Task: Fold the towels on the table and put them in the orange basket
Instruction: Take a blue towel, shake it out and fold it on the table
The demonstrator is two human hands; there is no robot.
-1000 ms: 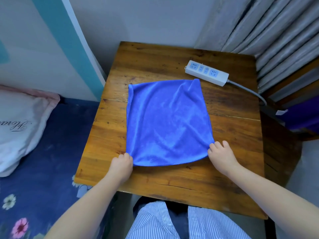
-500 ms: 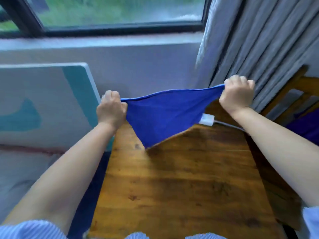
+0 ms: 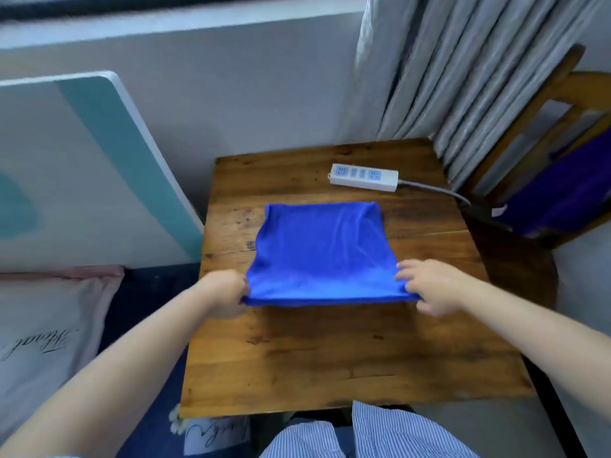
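A blue towel [image 3: 322, 252] lies spread on the middle of the small wooden table [image 3: 330, 358], its far edge flat and its near edge raised slightly off the wood. My left hand [image 3: 226, 294] pinches the near left corner. My right hand [image 3: 429, 285] holds the near right corner, fingers resting on top of the cloth. No orange basket is in view.
A white power strip [image 3: 363, 176] with a grey cable lies at the table's far edge. A wooden chair [image 3: 545, 153] with purple cloth stands at the right by grey curtains. A bed with a white pillow [image 3: 43, 332] and a leaning board [image 3: 82, 166] are left.
The towel was flat with my hands at its near corners, then lifted up in the air, and is now laid down on the table again, farther from me.
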